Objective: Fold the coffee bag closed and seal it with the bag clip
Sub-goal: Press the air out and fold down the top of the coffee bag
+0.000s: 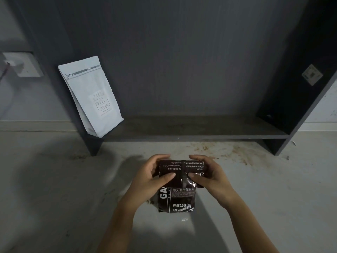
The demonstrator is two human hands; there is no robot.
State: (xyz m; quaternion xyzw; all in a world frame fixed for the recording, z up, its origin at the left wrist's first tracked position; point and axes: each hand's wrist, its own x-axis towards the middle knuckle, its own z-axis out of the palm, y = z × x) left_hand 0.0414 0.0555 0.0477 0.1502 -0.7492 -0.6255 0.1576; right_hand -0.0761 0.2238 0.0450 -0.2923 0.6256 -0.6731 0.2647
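Observation:
A dark brown coffee bag (179,201) with white lettering stands on the pale floor in front of me. Its top flap (180,168) is folded over toward me. My left hand (153,178) grips the flap's left side, thumb on the front and fingers behind. My right hand (207,176) holds the right side the same way. A small clear object (184,219) lies on the floor just in front of the bag; I cannot tell whether it is the bag clip.
A white zip-top pouch (91,96) leans on the left end of a low dark shelf (191,132). Brown coffee dust is scattered over the floor (228,152) before the shelf. A wall socket (27,66) is at far left.

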